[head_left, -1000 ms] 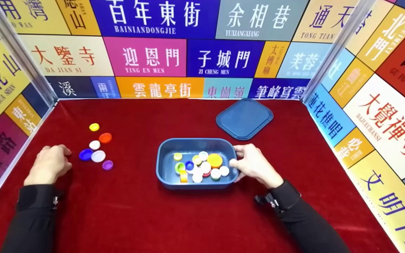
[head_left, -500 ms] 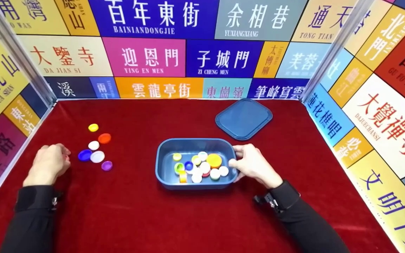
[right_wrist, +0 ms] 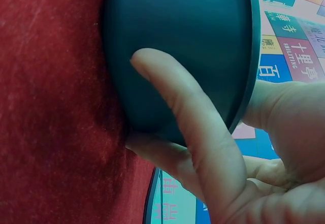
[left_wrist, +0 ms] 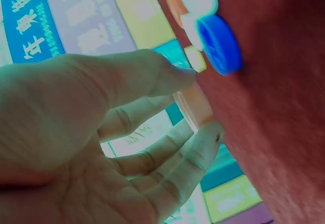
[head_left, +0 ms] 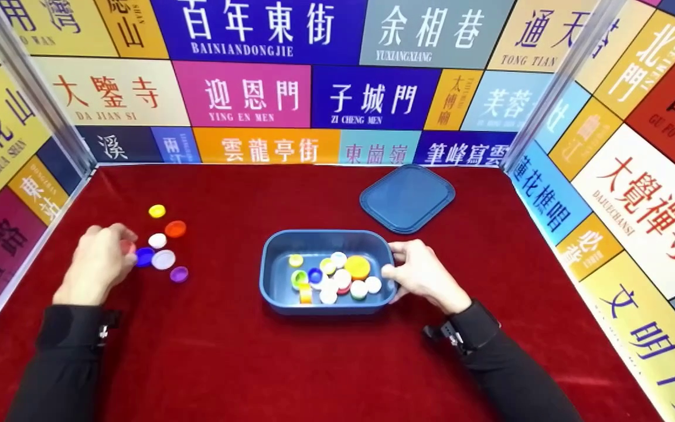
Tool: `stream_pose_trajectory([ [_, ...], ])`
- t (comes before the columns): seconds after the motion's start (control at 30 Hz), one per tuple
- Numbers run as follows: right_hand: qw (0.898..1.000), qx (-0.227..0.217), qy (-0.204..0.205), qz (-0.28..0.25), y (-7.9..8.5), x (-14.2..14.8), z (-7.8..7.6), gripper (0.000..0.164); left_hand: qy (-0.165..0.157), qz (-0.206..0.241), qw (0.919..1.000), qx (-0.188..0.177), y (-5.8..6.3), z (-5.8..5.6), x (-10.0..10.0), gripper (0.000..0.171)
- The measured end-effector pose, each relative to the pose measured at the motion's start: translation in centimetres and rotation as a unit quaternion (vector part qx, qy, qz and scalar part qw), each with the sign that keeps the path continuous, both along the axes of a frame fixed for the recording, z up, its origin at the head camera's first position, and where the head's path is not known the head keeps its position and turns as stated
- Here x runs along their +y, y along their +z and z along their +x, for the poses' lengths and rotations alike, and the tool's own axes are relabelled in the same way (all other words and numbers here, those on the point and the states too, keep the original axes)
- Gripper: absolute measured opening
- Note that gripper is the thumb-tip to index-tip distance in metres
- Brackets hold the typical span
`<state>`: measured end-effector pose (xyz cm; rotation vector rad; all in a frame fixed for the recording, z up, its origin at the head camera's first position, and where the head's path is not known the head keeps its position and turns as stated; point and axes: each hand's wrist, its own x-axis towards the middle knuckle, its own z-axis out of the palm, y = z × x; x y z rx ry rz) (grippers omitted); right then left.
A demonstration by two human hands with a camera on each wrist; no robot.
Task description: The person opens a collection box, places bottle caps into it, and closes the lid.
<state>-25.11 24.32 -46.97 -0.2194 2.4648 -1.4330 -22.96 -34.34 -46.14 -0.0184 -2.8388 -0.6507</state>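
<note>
1. A person's left hand [head_left: 97,261] pinches a reddish cap [left_wrist: 195,107] between thumb and fingers at the left of a red-covered table [head_left: 226,363], just beside a blue cap [head_left: 145,257].

2. Near that hand lie more loose pieces: a pale cap [head_left: 163,259] next to the blue one, a white cap [head_left: 157,240] just beyond, an orange-red cap [head_left: 176,228] and a yellow cap [head_left: 157,211] farther off, and a purple cap [head_left: 179,274] to the near right.

3. At centre, the right hand [head_left: 428,272] grips the right end of an upright blue box [head_left: 329,310], fingers against its outer wall.

4. Inside the box sit assorted caps, many of them white, with a large orange cap [head_left: 358,267] at right (a smaller orange piece [head_left: 305,294] stands on edge near the front wall).

5. A blue lid [head_left: 408,198] lies flat at the far right, apart from the box, before walls of colourful printed signs [head_left: 241,95].
</note>
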Motion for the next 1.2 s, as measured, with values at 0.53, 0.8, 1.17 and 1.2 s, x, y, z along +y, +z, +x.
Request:
stream_pose_trajectory([
  [0.53, 1.0, 0.003, -0.002, 0.008, -0.2, 0.1, -0.1, 0.053, -0.073, 0.005, 0.9916, 0.106, 3.4, 0.0, 9.1, 0.025],
  [0.8, 1.0, -0.003, -0.001, 0.005, -0.2, 0.1, -0.2, 0.054, -0.115, 0.014, 0.9867, 0.114, 3.9, 0.0, 13.8, 0.024],
  [1.17, 1.0, 0.003, 0.006, -0.005, -0.2, 0.1, 0.0, 0.052, -0.215, 0.005, 0.9684, 0.127, 3.4, 0.8, 19.9, 0.026],
  [1.2, 1.0, 0.003, 0.006, -0.004, -0.2, 0.0, 0.0, 0.052, -0.222, 0.003, 0.9664, 0.129, 3.3, 0.9, 20.3, 0.026],
])
